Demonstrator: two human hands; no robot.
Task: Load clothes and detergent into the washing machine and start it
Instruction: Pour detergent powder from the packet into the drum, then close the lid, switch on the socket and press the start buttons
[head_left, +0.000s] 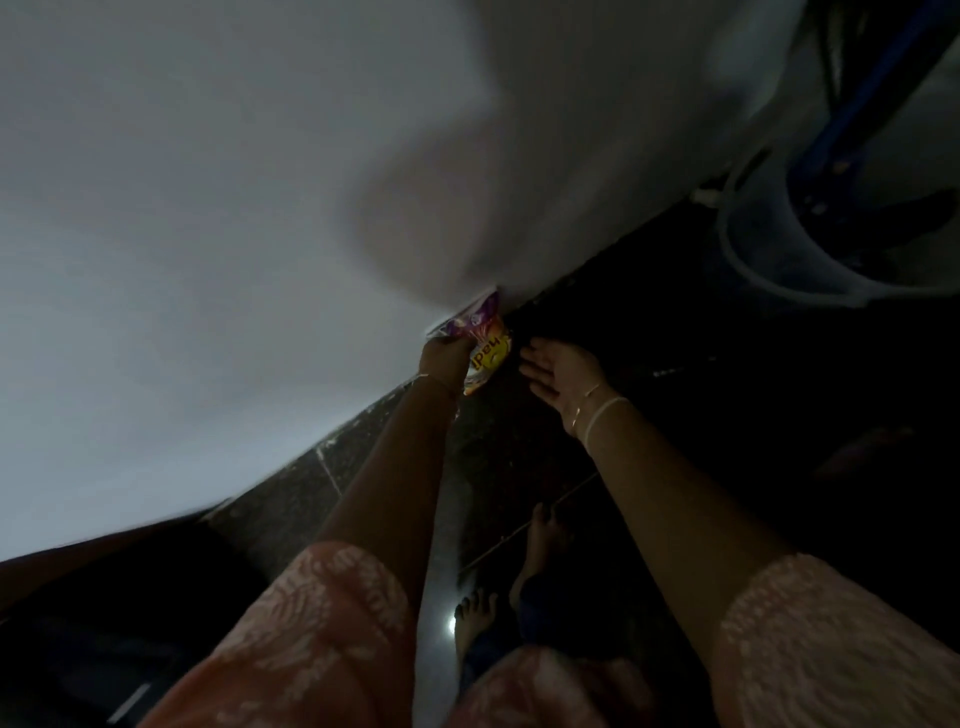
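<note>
A small colourful detergent packet (485, 343), purple, orange and yellow with red lettering, sits low down where the white wall meets the dark floor. My left hand (444, 358) is closed around its upper left part. My right hand (558, 371) hovers just to the right of the packet, palm up and fingers spread, holding nothing. Both arms reach far forward and down. No washing machine or clothes can be made out in this dim, blurred view.
A large pale wall (208, 234) fills the upper left. The dark tiled floor (675, 415) runs along the right. A pale bucket (779, 249) with something blue inside stands at the upper right. My bare feet (475, 618) are below.
</note>
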